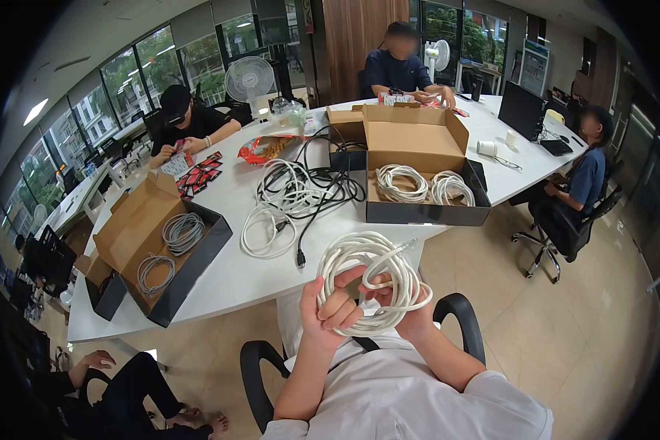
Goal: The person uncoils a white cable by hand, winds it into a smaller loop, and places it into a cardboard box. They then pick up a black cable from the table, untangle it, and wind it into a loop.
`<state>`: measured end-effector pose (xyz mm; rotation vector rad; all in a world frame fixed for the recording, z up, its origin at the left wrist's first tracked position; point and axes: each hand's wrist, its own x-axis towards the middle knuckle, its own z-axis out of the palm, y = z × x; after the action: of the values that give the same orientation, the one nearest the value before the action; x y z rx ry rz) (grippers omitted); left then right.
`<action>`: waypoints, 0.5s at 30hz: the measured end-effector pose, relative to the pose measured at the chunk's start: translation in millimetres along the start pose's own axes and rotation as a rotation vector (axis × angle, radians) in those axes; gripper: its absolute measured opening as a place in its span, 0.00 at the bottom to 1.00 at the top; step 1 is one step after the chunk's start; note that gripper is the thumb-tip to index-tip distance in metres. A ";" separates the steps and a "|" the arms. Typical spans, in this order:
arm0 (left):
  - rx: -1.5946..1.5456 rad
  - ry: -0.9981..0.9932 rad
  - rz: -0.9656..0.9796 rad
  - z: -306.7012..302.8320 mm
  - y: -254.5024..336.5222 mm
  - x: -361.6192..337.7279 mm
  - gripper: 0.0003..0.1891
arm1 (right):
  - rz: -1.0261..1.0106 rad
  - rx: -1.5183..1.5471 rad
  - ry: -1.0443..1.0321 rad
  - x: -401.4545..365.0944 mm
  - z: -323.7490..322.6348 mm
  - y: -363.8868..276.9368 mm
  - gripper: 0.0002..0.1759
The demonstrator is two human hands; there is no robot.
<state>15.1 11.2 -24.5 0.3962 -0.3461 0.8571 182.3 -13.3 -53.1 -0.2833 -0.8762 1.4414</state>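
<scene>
A thick coil of white network cable (337, 257) is held up in front of my lap, past the table's near edge. My left hand (336, 304) has its fingers wrapped round the coil's left side. On the right side, my right hand (407, 315) grips the same coil, its fingers partly hidden behind the loops. One cable end with a clear plug (409, 243) sticks out at the coil's upper right. Beyond my hands, a cardboard box (427, 213) stands open with two white cable coils (401, 183) inside.
Loose white and black cables (301, 187) lie tangled mid-table. At left, an open box (170, 293) holds grey coils (183, 233). Red packets (198, 176), a monitor (522, 110) and a cup (486, 148) are on the table (260, 275). Several people sit around; chair armrests (462, 323) flank me.
</scene>
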 end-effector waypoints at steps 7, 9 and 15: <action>0.140 -0.005 -0.019 0.2 -0.5 0.4 0.31 | 0.220 0.404 0.001 -1.1 25.2 -11.6 0.35; 0.191 0.019 -0.017 2.1 0.8 -1.9 0.33 | 0.269 0.466 0.022 -0.9 21.1 -9.3 0.36; 0.441 0.144 -0.015 7.0 2.1 -7.8 0.33 | 0.379 0.426 0.030 8.2 5.1 4.2 0.34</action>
<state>7.8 4.1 -21.5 0.7396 -0.0159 0.9410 174.9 -6.7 -49.5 -0.1517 -0.4848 1.9291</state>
